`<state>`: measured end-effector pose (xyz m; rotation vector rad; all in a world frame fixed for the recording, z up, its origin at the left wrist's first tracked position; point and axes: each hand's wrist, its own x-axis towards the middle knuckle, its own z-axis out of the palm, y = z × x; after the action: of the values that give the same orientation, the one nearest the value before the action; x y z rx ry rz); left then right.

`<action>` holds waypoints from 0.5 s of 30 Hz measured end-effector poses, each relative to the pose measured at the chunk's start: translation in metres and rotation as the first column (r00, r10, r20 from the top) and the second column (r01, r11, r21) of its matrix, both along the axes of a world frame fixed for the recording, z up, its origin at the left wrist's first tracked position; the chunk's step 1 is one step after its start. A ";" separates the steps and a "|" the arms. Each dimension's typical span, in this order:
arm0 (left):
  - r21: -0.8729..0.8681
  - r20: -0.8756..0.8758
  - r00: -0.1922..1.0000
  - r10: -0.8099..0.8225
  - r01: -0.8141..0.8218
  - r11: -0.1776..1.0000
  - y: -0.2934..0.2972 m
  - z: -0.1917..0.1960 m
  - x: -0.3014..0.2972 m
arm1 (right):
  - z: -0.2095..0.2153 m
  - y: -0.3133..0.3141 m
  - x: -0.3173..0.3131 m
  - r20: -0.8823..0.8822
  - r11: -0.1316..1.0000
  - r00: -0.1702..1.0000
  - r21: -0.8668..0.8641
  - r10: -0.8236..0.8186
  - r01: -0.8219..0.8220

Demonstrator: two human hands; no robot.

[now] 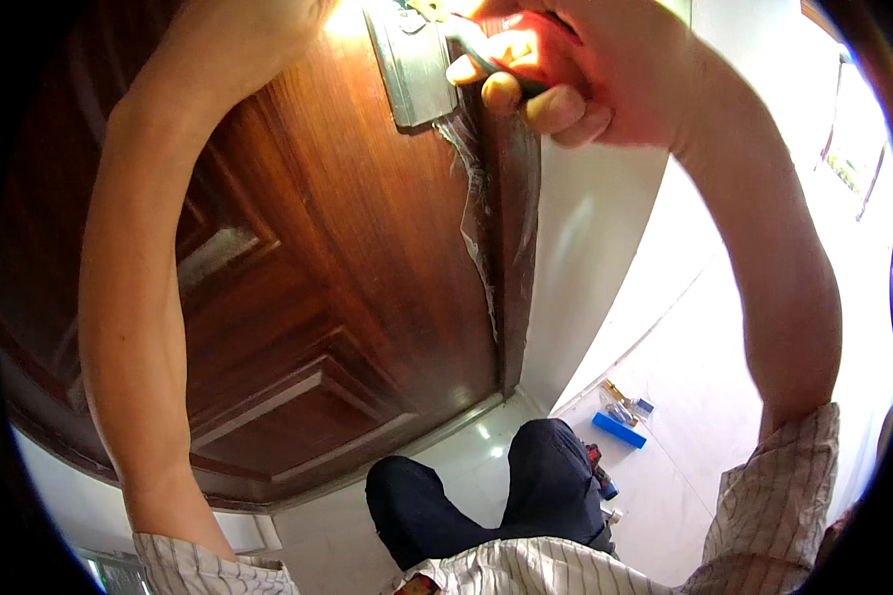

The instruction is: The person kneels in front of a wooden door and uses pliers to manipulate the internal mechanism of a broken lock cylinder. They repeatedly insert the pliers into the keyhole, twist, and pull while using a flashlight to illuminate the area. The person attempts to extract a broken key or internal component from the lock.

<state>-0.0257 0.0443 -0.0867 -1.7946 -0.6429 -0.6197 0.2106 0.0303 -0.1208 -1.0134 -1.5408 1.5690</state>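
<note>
A dark metal lock plate [419, 84] sits on the brown panelled wooden door [377, 258], close to the door's right edge. My right hand [605, 69] is raised just right of the plate. Its fingers curl around a slim tool with a dark handle [532, 87]; the tool's kind cannot be made out. A strong glow lights this hand and the top of the plate. My left hand [293, 20] reaches up to the plate's left side, and its fingers are cut off by the upper edge and lost in glare.
Torn clear film [474, 223] hangs along the door edge below the plate. On the pale tiled floor at right lie a blue oblong box [619, 430], small metal parts [621, 411] and a red and black tool [597, 470] beside my knee. A white wall [590, 228] adjoins the door frame.
</note>
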 end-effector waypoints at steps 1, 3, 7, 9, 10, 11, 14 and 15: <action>-0.002 0.009 1.000 0.009 -0.009 1.000 0.002 -0.002 0.001 | 0.009 -0.004 -0.001 0.050 0.999 0.998 -0.037 -0.037 0.039; 0.002 -0.016 0.999 0.044 -0.044 0.999 -0.005 0.008 -0.011 | 0.023 -0.012 -0.014 0.128 0.998 0.991 -0.048 -0.028 0.035; -0.092 0.086 0.994 0.063 -0.055 0.994 -0.018 -0.001 -0.003 | 0.043 -0.013 -0.023 0.287 0.998 0.958 -0.049 -0.024 0.040; -0.107 0.123 0.992 0.027 -0.014 0.994 -0.020 -0.006 -0.004 | 0.045 -0.008 -0.030 0.361 0.996 0.930 -0.029 -0.064 0.080; -0.158 0.145 0.989 0.027 -0.004 0.988 -0.021 -0.004 -0.004 | 0.045 -0.004 -0.035 0.397 0.994 0.913 -0.017 -0.091 0.107; -0.203 0.172 0.985 0.020 0.016 0.979 -0.021 -0.003 -0.005 | 0.042 0.003 -0.042 0.431 0.988 0.891 -0.002 -0.141 0.157; -0.336 0.244 0.969 0.036 0.049 0.941 -0.027 0.007 -0.004 | 0.045 0.002 -0.057 0.508 0.967 0.824 0.098 -0.252 0.235; -0.279 0.249 0.969 0.006 0.066 0.958 -0.031 0.001 -0.003 | 0.048 -0.001 -0.063 0.527 0.961 0.804 0.138 -0.277 0.241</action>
<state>-0.0292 0.0131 -0.0857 -2.0146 -0.9139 -0.8132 0.1472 0.0291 -0.0726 -1.6582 -1.7072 1.0766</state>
